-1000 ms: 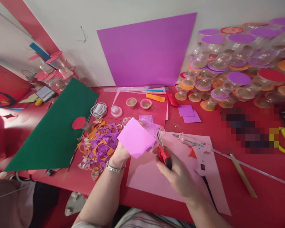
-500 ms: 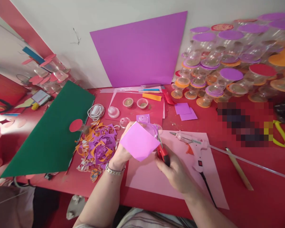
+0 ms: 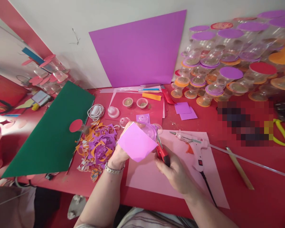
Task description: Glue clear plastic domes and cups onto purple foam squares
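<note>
My left hand (image 3: 118,155) grips a square of light purple craft foam (image 3: 137,143), whose near face hides most of my fingers. Behind the square's right edge shows a round, clear plastic piece (image 3: 150,130); how it joins the foam cannot be made out. Scissors with red and black handles (image 3: 163,154) are in my right hand (image 3: 174,172), their blades at the right corner of the square. Below both hands lies a pink sheet (image 3: 154,177). A heap of purple and orange offcuts (image 3: 99,144) is just left of my left hand.
A pink glue gun (image 3: 197,145) lies on the sheet's right side. Two small cups (image 3: 142,103), purple squares (image 3: 183,108) and a red cutter (image 3: 167,96) are farther back. Clear hourglass-like pieces (image 3: 230,57) crowd the back right. A green board (image 3: 52,133) leans at left.
The foam square has shifted slightly left and tilted in my left hand, showing more of the clear piece behind it. My right hand and the scissors stay nearly in place.
</note>
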Tool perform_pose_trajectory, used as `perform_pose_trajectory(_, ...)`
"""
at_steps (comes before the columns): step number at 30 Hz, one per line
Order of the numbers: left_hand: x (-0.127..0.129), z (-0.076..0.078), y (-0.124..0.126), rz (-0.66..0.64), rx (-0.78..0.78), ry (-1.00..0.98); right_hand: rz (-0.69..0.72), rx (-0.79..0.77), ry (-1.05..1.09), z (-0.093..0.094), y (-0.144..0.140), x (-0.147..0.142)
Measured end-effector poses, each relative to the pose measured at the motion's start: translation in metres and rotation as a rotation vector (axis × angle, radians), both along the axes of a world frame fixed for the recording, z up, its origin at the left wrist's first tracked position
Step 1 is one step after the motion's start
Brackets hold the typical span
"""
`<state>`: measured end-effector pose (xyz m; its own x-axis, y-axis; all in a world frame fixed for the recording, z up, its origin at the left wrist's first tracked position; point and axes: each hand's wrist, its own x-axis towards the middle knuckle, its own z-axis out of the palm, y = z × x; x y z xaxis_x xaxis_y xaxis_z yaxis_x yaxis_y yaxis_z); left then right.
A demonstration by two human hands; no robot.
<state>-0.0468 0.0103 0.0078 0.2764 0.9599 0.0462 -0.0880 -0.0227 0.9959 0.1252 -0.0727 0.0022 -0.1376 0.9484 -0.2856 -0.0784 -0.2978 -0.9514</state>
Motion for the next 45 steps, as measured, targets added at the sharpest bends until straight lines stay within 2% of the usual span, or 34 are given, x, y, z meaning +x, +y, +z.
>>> perform_pose_trajectory(5, 0.001, 0.010, 0.000, -0.009, 0.032, -0.014, -0.012, 0.021, -0.012, -0.004, -0.002, 0.000)
perform_pose_trajectory(10, -0.001, 0.014, -0.001, -0.027, -0.035, -0.065, -0.012, 0.053, -0.064, -0.009, -0.002, 0.000)
perform_pose_trajectory(14, -0.004, 0.019, -0.001, -0.092, -0.106, -0.158, -0.019, 0.094, -0.130, -0.008, -0.001, 0.001)
perform_pose_trajectory(17, -0.006, 0.022, -0.001, -0.129, -0.153, -0.152, 0.000, 0.113, -0.141, -0.006, -0.001, 0.002)
perform_pose_trajectory(24, -0.008, 0.025, -0.001, -0.170, -0.095, -0.108, 0.032, 0.120, -0.144, -0.005, -0.001, 0.002)
perform_pose_trajectory(32, -0.012, 0.030, 0.001, -0.133, -0.069, -0.085, 0.016, 0.123, -0.185, -0.005, -0.001, 0.001)
perform_pose_trajectory(35, -0.014, 0.026, 0.004, -0.134, -0.021, -0.057, -0.004, 0.083, -0.159, -0.007, -0.002, -0.001)
perform_pose_trajectory(40, -0.005, 0.009, 0.008, -0.115, 0.088, -0.115, -0.073, 0.044, -0.089, -0.006, -0.001, -0.003)
perform_pose_trajectory(42, 0.003, 0.002, 0.007, -0.040, 0.078, -0.108, -0.117, 0.053, -0.099, -0.005, 0.001, -0.003)
perform_pose_trajectory(45, 0.014, -0.007, 0.005, 0.079, 0.183, -0.053, -0.155, 0.064, -0.106, -0.005, 0.002, -0.004)
